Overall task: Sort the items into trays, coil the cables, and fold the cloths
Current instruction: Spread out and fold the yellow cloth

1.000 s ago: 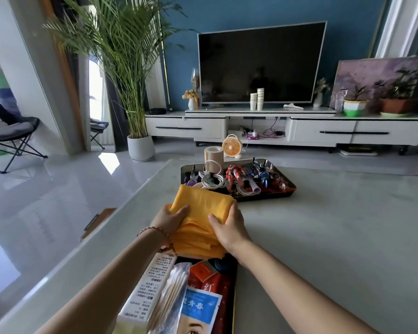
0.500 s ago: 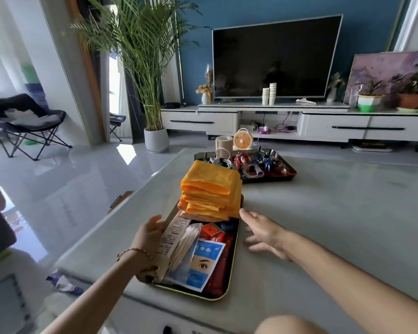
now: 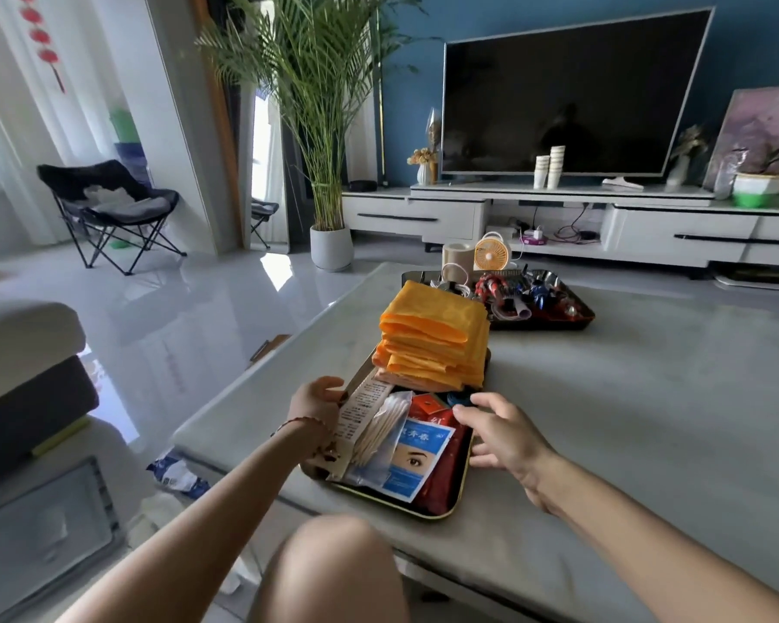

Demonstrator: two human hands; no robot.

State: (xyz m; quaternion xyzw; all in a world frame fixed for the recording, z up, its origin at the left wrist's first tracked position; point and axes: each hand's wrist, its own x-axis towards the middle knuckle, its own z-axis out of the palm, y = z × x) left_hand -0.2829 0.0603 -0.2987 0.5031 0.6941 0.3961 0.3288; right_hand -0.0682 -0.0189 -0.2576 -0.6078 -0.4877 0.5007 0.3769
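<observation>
While you sat at the near edge of the desk [image 3: 639, 397], your left hand [image 3: 318, 411] was curled over the left rim of the near tray [image 3: 428, 516], holding it, with the thumb up against the white printed box [image 3: 361, 409] that stood on edge along that side. Your right hand [image 3: 504, 436] hung wide and relaxed over the tray's right rim, fingers spread and holding nothing; the fingertips reached toward the red packets [image 3: 441, 476], though I could not tell whether they touched. Between the box and the red packets lay a clear bag of cotton swabs [image 3: 384, 427] and, partly under it, a blue sachet [image 3: 417, 463] printed with an eye. At the far end of that same tray sat the orange cloths [image 3: 437, 344], folded and stacked in a tall pile that leaned a little to the right. Just beyond the pile, further along the desk, was the far tray [image 3: 582, 316], dark and filled with small red and blue items too jumbled to name, with a coiled white cable [image 3: 454, 275] at its left end. Behind that tray stood a beige roll [image 3: 457, 255] and, just to its right, a small orange fan [image 3: 492, 253]. Your bare knee [image 3: 333, 564] showed below the desk's near edge
</observation>
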